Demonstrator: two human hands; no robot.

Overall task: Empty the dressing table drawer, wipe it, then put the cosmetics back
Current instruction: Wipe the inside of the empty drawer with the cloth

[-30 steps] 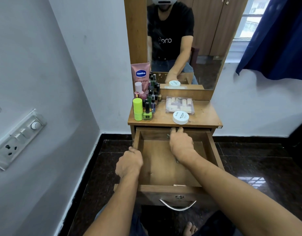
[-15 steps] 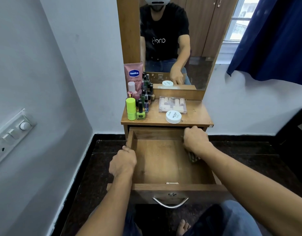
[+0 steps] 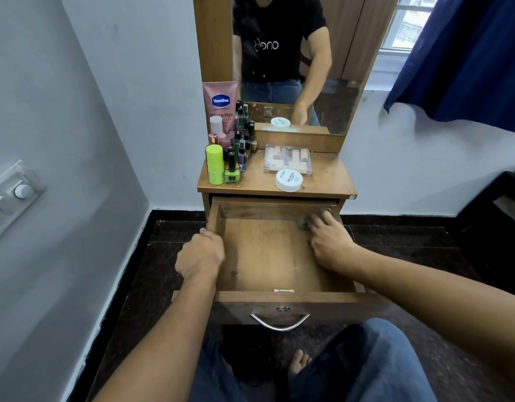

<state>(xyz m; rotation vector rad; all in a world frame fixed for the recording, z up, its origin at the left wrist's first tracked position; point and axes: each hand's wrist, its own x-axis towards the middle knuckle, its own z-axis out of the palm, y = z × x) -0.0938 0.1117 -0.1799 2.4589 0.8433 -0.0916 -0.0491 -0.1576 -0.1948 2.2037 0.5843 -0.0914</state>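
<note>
- Drawer pulled well out and bare inside, so this looks like the wiping step, with the emptying done and the restocking not yet begun.
- Right grip is down in the far right corner, fingers bunched round a dark cloth and pressing it against the drawer floor where it meets the back wall.
- Left grip is clamped on the drawer's left wall, fingers curled over the top edge. Good brace: it should stop the drawer sliding or racking under the wipe.
- Corners trap dust, so I'd work the cloth hard into that back seam, then pull in straight overlapping strokes toward the front wall.
- Dull marks show on the floor near the middle and the left side; those likely need a second pass.
- The side walls deserve a swipe too. The patch under the left grip will be missed unless that grip shifts.
- A small pale bit lies by the front wall; what it is I can't tell, but sweep it out.
- The cosmetics wait on the table: bottles crowded at the left, a clear box and a white jar to the right.
- The jar sits near the table's front edge, right above the drawer, so watch the forearm on the way out.
</note>
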